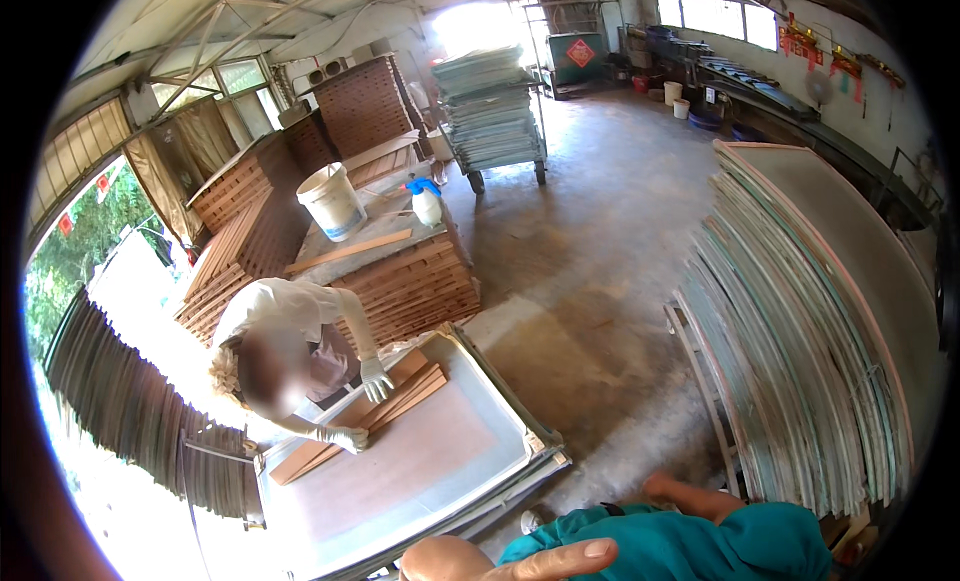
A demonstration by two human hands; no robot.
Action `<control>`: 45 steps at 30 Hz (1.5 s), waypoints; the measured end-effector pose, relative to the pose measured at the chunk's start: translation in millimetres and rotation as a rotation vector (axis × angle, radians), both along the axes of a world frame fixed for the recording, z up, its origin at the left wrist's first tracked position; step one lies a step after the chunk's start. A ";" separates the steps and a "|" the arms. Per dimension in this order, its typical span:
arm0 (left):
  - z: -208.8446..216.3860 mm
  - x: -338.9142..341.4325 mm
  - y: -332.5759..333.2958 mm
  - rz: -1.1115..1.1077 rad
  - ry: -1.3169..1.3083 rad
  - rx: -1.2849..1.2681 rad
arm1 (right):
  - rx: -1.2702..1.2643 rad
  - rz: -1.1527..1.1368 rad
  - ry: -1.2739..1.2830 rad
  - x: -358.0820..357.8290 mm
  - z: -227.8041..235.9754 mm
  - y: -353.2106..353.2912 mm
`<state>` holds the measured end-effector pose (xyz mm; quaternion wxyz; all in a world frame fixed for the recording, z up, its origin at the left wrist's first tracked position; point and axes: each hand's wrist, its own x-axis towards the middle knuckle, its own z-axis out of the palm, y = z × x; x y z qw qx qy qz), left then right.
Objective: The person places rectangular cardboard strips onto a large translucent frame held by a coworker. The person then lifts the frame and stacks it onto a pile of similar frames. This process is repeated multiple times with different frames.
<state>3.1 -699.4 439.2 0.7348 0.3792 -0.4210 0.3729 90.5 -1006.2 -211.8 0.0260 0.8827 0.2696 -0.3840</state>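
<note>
At the lower edge, a hand that appears to be my left hand (550, 561) shows one finger stretched out to the right. Nothing shows in it, and the rest is cut off. My right hand cannot be made out; bare skin of a limb (695, 498) emerges from my teal clothing (670, 543). Nearest to me on the left is a stack of framed mesh screens (420, 491). Across it, a co-worker (300, 321) in a white top bends over, both gloved hands on thin wooden strips (405, 399) laid on the top screen.
Many screens stand upright in a rack (790, 331) at the right. Behind the co-worker, stacked wooden boards (410, 286) carry a white bucket (333, 203) and a spray bottle (425, 203). Farther back stands a loaded wheeled cart (490, 121). A long bench (760, 86) lines the right wall.
</note>
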 end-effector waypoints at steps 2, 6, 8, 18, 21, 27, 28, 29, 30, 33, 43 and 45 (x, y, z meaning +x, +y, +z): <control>-3.0 5.6 -1.3 0.018 -0.003 -0.008 | -0.085 0.057 0.134 -2.5 28.0 18.8; 4.8 -10.1 5.0 0.095 -0.025 -0.012 | 0.036 -0.106 0.108 1.7 17.8 38.6; 5.7 -15.8 11.8 0.046 0.039 0.022 | 0.132 -0.080 0.059 2.1 -24.4 15.0; 24.5 -15.5 -2.2 -0.024 0.204 0.137 | 0.055 0.029 -0.015 1.3 -5.5 1.1; 36.0 -8.0 7.6 -0.113 0.092 0.291 | 0.063 -0.092 -0.020 -1.9 -4.2 -4.7; 38.1 -6.5 -0.9 0.043 0.094 0.326 | 0.055 -0.137 0.128 -1.0 75.0 22.6; 34.7 -4.5 -1.6 0.047 0.056 0.304 | 0.048 -0.220 0.208 0.1 62.2 14.5; 27.7 -2.6 -1.8 0.037 0.019 0.257 | 0.042 -0.303 0.288 0.2 50.5 6.3; 19.5 0.1 -2.1 0.033 -0.014 0.214 | 0.054 -0.264 0.291 -0.7 43.7 2.4; 13.4 -6.9 -2.8 0.017 0.003 0.108 | 0.093 -0.126 0.299 -0.2 25.4 -1.7; -147.2 35.4 74.5 0.534 0.881 0.568 | 0.175 0.184 0.019 -10.0 20.4 0.3; -232.2 17.6 94.6 0.665 1.226 0.489 | 0.211 0.030 0.093 -10.0 64.4 25.4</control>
